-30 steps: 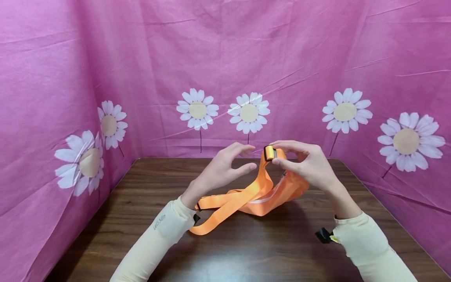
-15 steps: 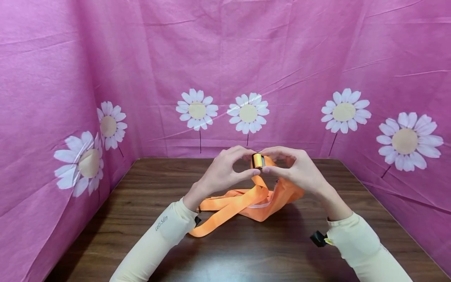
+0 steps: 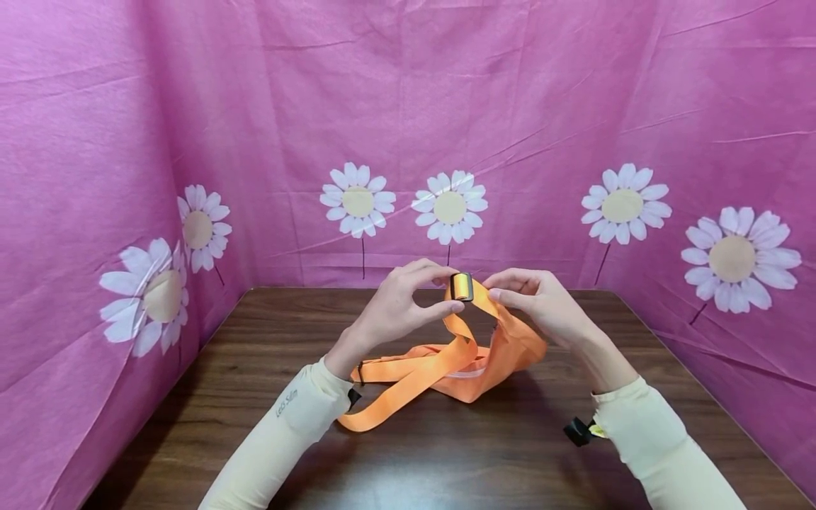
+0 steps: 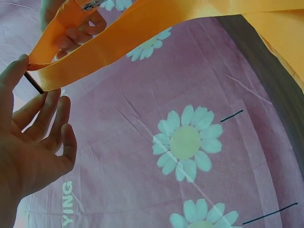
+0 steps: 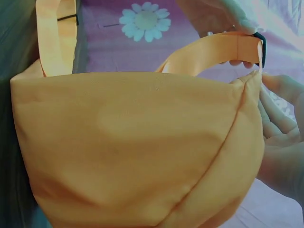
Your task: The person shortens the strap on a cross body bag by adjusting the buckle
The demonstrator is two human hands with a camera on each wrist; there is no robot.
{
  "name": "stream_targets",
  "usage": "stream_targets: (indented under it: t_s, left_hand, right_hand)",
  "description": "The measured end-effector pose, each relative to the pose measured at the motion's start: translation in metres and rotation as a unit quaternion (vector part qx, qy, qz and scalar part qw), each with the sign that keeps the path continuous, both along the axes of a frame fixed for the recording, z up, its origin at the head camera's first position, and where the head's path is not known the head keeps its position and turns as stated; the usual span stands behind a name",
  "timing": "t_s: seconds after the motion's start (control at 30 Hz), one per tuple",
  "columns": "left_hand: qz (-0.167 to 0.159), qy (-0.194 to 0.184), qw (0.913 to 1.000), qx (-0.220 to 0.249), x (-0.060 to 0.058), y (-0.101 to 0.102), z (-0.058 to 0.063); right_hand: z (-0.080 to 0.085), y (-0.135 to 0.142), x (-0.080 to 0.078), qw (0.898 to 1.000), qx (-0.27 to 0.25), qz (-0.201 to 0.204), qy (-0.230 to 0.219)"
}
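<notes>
An orange waist bag (image 3: 518,350) with a zip is lifted at its right end, its lower part near the table. Its webbing strap (image 3: 414,372) loops to the left in loose folds. My left hand (image 3: 397,303) pinches the black slide buckle (image 3: 462,287) threaded with strap, thumb below and fingertips above. In the left wrist view the buckle (image 4: 34,83) appears edge-on at those fingertips. Just right of it, my right hand (image 3: 553,309) pinches the strap close to where it joins the bag. The bag body (image 5: 133,142) fills much of the right wrist view.
A dark wood-grain table (image 3: 472,460) lies beneath. Pink cloth (image 3: 408,85) printed with white daisies walls its back and both sides. A second dark strap fitting (image 3: 361,372) shows near my left wrist.
The left hand has come onto the buckle, which shifted left. The right hand has let the buckle go and moved onto the strap beside the bag's end.
</notes>
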State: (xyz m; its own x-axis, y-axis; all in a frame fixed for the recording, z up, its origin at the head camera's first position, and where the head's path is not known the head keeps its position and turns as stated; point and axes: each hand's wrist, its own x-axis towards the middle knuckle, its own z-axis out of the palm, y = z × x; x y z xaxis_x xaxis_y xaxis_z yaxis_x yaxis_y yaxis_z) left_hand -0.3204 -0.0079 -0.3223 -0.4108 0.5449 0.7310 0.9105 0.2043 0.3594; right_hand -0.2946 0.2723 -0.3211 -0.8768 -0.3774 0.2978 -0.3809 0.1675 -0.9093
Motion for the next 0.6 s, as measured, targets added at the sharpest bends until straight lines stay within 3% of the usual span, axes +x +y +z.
stream_targets:
  t_s: [0.23,0.6]
  left_hand:
    - [-0.022,-0.004,0.9998,-0.001,0.001,0.002,0.001]
    - [-0.028,-0.028,0.9988,-0.029,0.002,0.003,-0.004]
  right_hand:
    - [-0.006,-0.002,-0.004,0.993,-0.099,0.042,-0.052]
    - [-0.010,-0.012,-0.001,0.987,-0.137,0.040,-0.080]
